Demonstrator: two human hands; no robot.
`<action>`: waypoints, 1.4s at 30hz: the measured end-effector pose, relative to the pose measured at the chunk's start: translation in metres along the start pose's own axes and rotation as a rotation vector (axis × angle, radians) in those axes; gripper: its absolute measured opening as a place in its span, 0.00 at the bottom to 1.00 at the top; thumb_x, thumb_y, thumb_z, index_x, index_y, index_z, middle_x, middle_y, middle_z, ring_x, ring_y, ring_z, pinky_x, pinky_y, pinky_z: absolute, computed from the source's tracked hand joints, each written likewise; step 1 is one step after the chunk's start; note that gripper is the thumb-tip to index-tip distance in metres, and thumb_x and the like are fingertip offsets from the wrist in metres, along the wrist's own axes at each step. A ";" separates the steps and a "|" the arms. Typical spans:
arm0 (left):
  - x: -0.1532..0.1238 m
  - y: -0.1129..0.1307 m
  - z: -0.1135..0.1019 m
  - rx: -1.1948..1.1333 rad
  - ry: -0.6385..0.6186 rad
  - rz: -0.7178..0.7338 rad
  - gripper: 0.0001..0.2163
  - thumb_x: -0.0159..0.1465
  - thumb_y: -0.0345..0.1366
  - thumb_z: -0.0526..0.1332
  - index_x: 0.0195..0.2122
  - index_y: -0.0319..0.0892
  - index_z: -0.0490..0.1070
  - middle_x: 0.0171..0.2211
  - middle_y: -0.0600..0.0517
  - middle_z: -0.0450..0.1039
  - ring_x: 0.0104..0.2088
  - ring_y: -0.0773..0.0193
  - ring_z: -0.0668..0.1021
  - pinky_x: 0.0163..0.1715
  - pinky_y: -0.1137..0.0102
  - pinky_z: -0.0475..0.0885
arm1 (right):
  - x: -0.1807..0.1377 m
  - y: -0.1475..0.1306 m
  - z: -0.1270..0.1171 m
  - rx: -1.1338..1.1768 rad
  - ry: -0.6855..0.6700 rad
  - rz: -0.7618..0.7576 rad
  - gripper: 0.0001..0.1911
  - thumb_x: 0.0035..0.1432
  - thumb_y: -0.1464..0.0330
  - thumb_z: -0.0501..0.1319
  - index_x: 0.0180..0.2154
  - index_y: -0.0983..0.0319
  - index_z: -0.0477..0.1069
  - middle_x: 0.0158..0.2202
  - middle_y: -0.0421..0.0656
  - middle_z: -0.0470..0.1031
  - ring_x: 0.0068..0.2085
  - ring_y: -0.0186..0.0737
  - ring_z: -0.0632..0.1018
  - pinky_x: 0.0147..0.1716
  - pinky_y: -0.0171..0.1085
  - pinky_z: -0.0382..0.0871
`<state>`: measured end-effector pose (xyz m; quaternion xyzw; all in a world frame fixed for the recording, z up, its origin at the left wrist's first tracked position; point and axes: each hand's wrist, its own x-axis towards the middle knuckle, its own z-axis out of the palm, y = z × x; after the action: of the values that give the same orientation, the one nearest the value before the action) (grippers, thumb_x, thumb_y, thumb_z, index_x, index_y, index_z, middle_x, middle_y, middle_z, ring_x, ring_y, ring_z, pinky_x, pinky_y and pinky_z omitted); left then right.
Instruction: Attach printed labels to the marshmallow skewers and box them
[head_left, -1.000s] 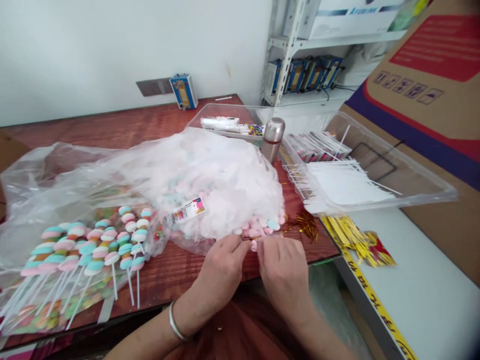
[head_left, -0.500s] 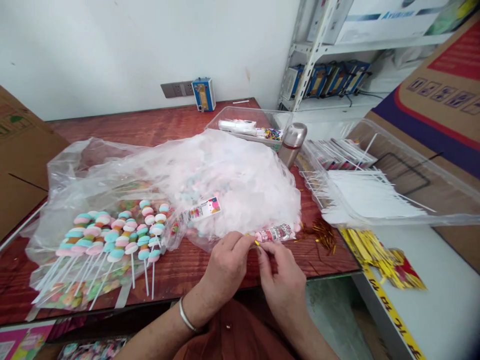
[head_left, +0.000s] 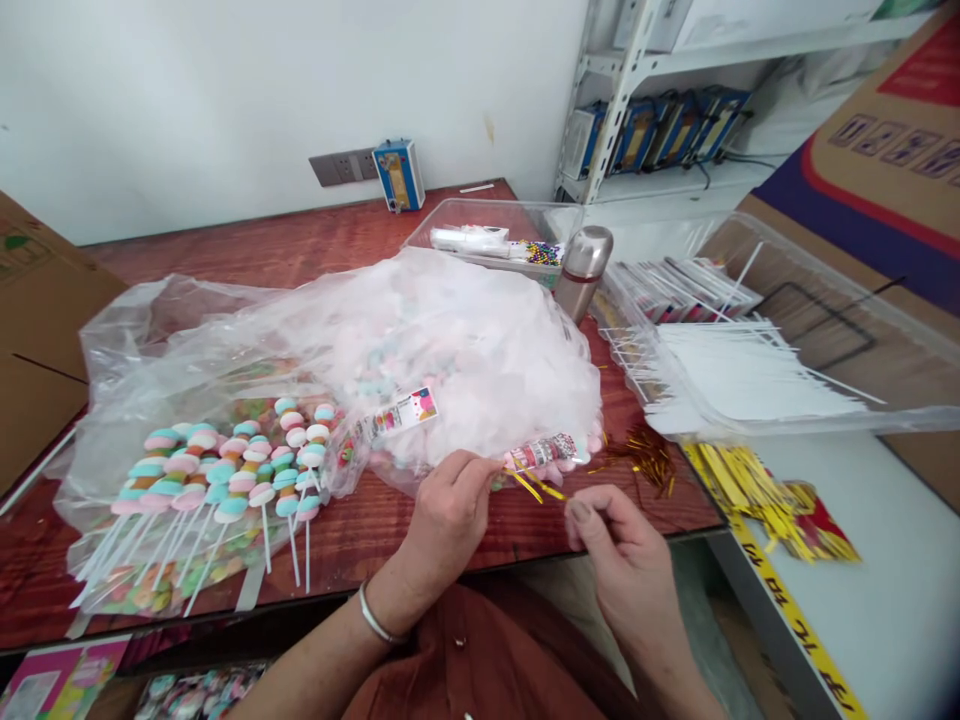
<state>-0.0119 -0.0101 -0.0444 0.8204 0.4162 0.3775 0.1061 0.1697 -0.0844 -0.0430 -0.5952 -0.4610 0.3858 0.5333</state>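
Observation:
My left hand [head_left: 452,508] is closed in a pinch at the near end of a small printed clear bag of candy [head_left: 541,452]. A gold twist tie [head_left: 528,486] sticks out from beside those fingers, with two loose strands. My right hand [head_left: 626,545] stands to the right, thumb and forefinger pinching the tip of one strand. The bag lies at the front edge of a large clear plastic bag [head_left: 480,350] of pale candies. Another small bag with a printed label [head_left: 401,412] rests on it. How the tie wraps the bag is hidden by my left fingers.
Marshmallow skewers [head_left: 225,470] on white sticks lie at the left. A steel flask [head_left: 585,268] stands behind the large bag. At the right are a clear bin of white sticks [head_left: 750,375], loose gold ties [head_left: 645,462] and a yellow bundle of ties [head_left: 739,485].
My right hand has moved right, away from my left, drawing a strand of the gold twist tie out. My left hand stays nearly in place. The view has shifted slightly.

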 end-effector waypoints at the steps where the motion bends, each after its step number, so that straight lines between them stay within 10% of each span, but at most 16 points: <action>1: 0.001 -0.001 0.000 0.005 -0.003 -0.009 0.07 0.66 0.26 0.56 0.40 0.41 0.73 0.32 0.50 0.74 0.33 0.64 0.76 0.34 0.71 0.72 | 0.001 0.003 -0.006 -0.020 0.038 -0.008 0.14 0.65 0.61 0.57 0.28 0.59 0.66 0.23 0.35 0.64 0.26 0.34 0.66 0.27 0.33 0.60; 7: 0.000 -0.004 0.004 0.072 -0.014 0.053 0.09 0.67 0.25 0.55 0.42 0.41 0.73 0.32 0.50 0.74 0.33 0.64 0.75 0.34 0.70 0.72 | 0.012 0.009 -0.022 -0.324 0.338 -0.049 0.13 0.59 0.58 0.62 0.41 0.60 0.72 0.37 0.45 0.74 0.34 0.41 0.72 0.35 0.39 0.66; 13: 0.001 0.007 0.008 0.019 -0.023 0.085 0.10 0.66 0.25 0.55 0.43 0.40 0.73 0.33 0.48 0.74 0.34 0.63 0.76 0.34 0.70 0.72 | 0.005 -0.006 0.024 0.242 -0.117 0.227 0.14 0.63 0.57 0.59 0.33 0.60 0.69 0.24 0.36 0.67 0.22 0.32 0.65 0.20 0.32 0.58; 20: 0.016 0.014 0.001 -0.468 -0.045 -0.523 0.04 0.65 0.33 0.59 0.36 0.39 0.72 0.27 0.53 0.74 0.26 0.67 0.74 0.26 0.74 0.70 | 0.005 0.002 0.043 0.366 -0.110 0.195 0.13 0.63 0.61 0.61 0.29 0.60 0.68 0.23 0.34 0.65 0.23 0.31 0.64 0.23 0.31 0.58; 29: 0.003 0.006 0.007 -0.097 0.073 0.071 0.10 0.65 0.23 0.56 0.43 0.40 0.74 0.36 0.47 0.75 0.38 0.65 0.76 0.38 0.71 0.73 | 0.006 -0.018 0.038 0.305 -0.089 0.208 0.16 0.63 0.56 0.60 0.28 0.60 0.67 0.20 0.34 0.62 0.20 0.30 0.61 0.19 0.31 0.55; 32: 0.006 0.010 0.003 -0.279 0.055 -0.133 0.07 0.65 0.27 0.58 0.39 0.40 0.75 0.34 0.48 0.75 0.36 0.65 0.76 0.37 0.70 0.72 | 0.007 -0.016 0.039 0.214 -0.109 0.197 0.16 0.63 0.58 0.60 0.27 0.60 0.66 0.20 0.33 0.60 0.21 0.30 0.61 0.19 0.31 0.55; 37: 0.014 0.021 -0.002 -1.205 -0.131 -0.863 0.09 0.58 0.38 0.68 0.32 0.38 0.72 0.20 0.57 0.64 0.20 0.74 0.63 0.18 0.77 0.57 | 0.012 -0.007 0.041 0.087 -0.096 0.096 0.12 0.65 0.60 0.58 0.31 0.60 0.69 0.24 0.36 0.66 0.26 0.33 0.66 0.26 0.32 0.61; 42: 0.014 0.025 0.000 -1.636 -0.180 -1.062 0.13 0.53 0.37 0.72 0.31 0.37 0.70 0.21 0.59 0.61 0.18 0.78 0.58 0.17 0.80 0.50 | 0.020 -0.008 0.039 0.034 -0.034 -0.003 0.07 0.62 0.63 0.61 0.38 0.59 0.71 0.34 0.39 0.75 0.35 0.38 0.74 0.37 0.35 0.67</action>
<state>0.0084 -0.0150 -0.0252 0.2251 0.3315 0.3888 0.8296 0.1372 -0.0537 -0.0392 -0.5786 -0.4643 0.4028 0.5361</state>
